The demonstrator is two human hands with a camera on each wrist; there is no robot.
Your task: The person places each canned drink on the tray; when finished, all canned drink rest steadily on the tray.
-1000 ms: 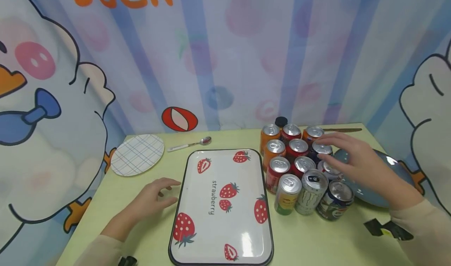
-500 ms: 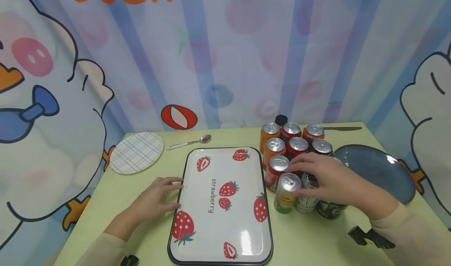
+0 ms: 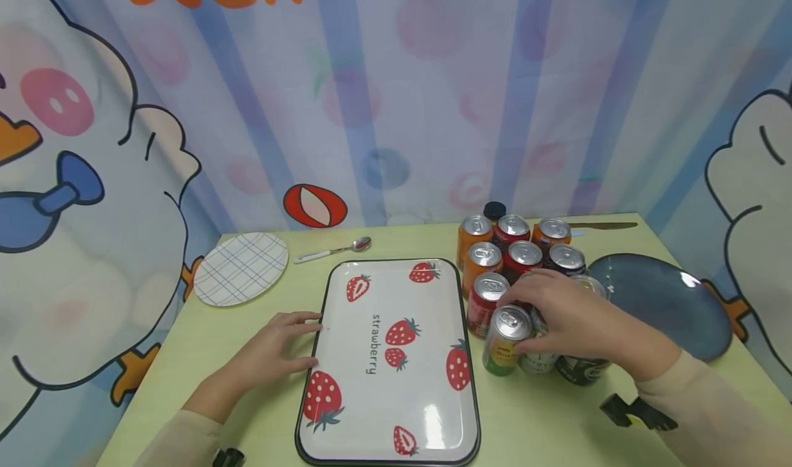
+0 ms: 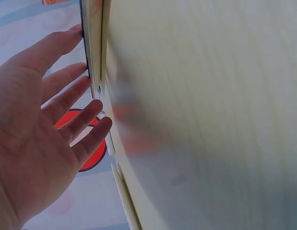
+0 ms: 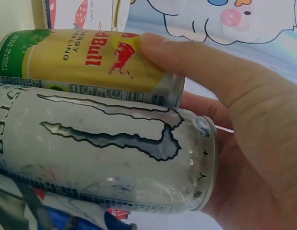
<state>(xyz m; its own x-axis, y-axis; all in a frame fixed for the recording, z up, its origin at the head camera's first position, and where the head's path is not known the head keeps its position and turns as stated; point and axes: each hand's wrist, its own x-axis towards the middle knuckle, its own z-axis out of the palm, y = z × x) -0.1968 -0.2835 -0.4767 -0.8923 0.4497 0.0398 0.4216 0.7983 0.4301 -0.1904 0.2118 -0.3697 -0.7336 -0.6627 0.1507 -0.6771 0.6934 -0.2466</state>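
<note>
My right hand grips the yellow-and-green Red Bull can near its top. In the right wrist view the thumb presses the front of that can, and the other fingers reach behind it, partly hidden. Right beside it stands a white Monster can, overlapped by the hand in the head view. At the left long edge of a white tray with strawberry prints is my left hand, fingers spread and fingertips right at the rim. The left wrist view shows its palm and extended fingers.
Several upright cans, among them an orange can and a red can, crowd together right of the tray. A dark blue plate lies farther right, a brown knife behind. Back left are a checked plate and a spoon.
My right hand has come left and toward me, from over the rear cans to the Red Bull can, and its fingers have closed in. My left hand has moved slightly right to the tray's edge.
</note>
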